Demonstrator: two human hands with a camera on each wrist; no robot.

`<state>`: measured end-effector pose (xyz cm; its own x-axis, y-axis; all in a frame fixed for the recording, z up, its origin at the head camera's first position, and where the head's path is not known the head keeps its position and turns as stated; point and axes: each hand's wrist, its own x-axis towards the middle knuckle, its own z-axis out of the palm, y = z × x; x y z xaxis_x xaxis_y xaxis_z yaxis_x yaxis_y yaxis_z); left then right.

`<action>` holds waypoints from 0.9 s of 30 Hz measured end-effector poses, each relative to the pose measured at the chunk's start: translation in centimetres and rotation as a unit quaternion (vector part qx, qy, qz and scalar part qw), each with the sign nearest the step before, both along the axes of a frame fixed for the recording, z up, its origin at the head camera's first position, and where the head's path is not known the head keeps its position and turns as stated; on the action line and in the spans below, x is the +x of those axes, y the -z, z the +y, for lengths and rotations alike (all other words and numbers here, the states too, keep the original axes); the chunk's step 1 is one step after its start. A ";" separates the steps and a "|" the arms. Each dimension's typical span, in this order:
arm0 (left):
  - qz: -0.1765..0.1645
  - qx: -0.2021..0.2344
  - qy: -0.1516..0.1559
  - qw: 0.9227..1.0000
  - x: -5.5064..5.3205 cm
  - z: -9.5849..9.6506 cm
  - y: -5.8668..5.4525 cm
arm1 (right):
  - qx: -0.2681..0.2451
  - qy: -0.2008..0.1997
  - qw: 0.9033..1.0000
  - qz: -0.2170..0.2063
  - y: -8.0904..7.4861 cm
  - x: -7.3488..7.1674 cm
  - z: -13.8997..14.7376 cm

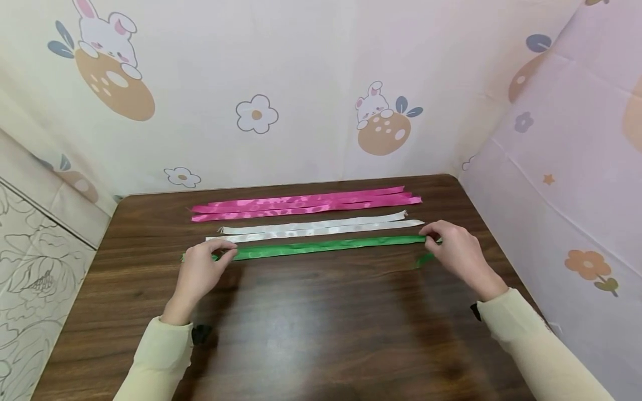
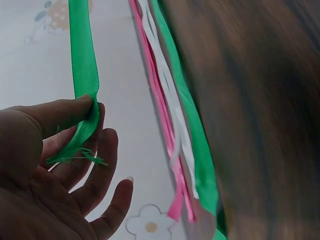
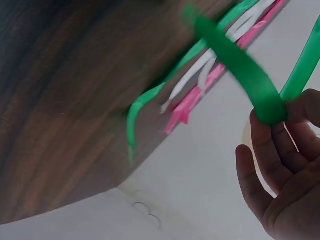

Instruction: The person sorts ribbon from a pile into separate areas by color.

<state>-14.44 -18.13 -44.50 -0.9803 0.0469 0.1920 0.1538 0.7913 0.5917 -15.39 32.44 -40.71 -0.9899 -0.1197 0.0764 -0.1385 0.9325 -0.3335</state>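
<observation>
My left hand (image 1: 198, 273) pinches a green satin ribbon (image 2: 84, 55) near its frayed end, between thumb and index finger. Further along the same ribbon, my right hand (image 1: 458, 253) pinches it, and a loose tail (image 3: 240, 67) hangs past the fingers. Between the hands the ribbon stretches nearly straight. Both wrist views show a second green ribbon (image 2: 192, 115) lying on the table below; in the head view the two overlap as one green strip (image 1: 326, 246). Just behind lie two white ribbons (image 1: 321, 229), roughly parallel to the green.
Several pink ribbons (image 1: 301, 205) lie side by side toward the back of the brown wood-grain table (image 1: 311, 334). A patterned cloth (image 1: 306, 72) with rabbits and flowers hangs behind the table and on its right. Line-drawn floral fabric (image 1: 35, 312) borders the left edge.
</observation>
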 end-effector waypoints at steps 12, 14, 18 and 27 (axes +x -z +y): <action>-0.066 -0.004 -0.021 0.998 0.0 -2.4 1.0 | -0.043 0.001 0.996 -0.079 2.1 -1.7 2.9; -0.078 -0.006 -0.025 0.997 -0.1 -2.6 1.2 | -0.045 0.004 0.995 -0.084 2.5 -1.9 3.3; -0.093 -0.005 -0.035 0.995 -0.1 -3.0 1.4 | -0.049 0.017 0.995 -0.090 2.9 -2.3 3.8; -0.113 -0.029 -0.074 0.990 0.0 -3.6 2.3 | -0.047 0.031 0.994 -0.093 5.0 -2.9 4.1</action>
<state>-14.45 -21.73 -46.81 -0.9948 -0.0967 -0.0310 -0.0977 0.8288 0.5509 -18.26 36.56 -45.66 -0.9933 -0.0583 -0.1003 -0.0089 0.9005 -0.4348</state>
